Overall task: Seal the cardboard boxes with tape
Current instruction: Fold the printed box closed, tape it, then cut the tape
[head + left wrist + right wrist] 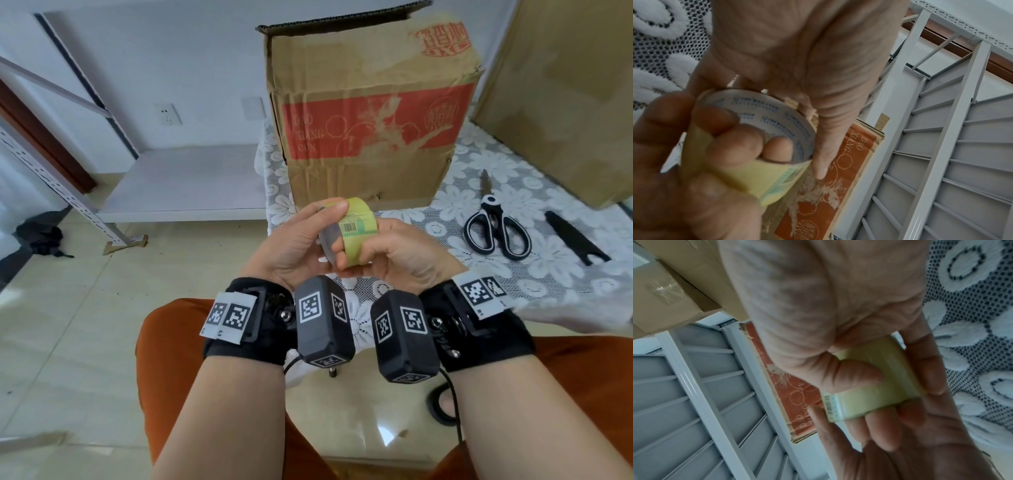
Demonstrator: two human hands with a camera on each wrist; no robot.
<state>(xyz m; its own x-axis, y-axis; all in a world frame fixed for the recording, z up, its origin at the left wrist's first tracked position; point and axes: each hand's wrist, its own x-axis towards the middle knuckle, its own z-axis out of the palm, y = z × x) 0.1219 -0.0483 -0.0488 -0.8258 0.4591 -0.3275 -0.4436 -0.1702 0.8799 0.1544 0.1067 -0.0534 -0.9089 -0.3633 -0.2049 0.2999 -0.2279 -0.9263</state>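
A yellow tape roll [359,222] with a barcode label is held between both hands above the near table edge. My left hand [294,243] grips it from the left, thumb on top of the roll. My right hand [400,253] grips it from the right. In the left wrist view, fingers reach into the grey core of the tape roll [748,175]. The right wrist view shows the tape roll [875,395] held between both hands. A worn brown and red cardboard box [370,102] stands just beyond, with a top flap standing up.
A second, plain cardboard box [565,85] stands at the right back. Black-handled scissors [493,226] and a black sheath [575,240] lie on the lace tablecloth [513,281] to the right. A white metal shelf [185,185] stands on the left.
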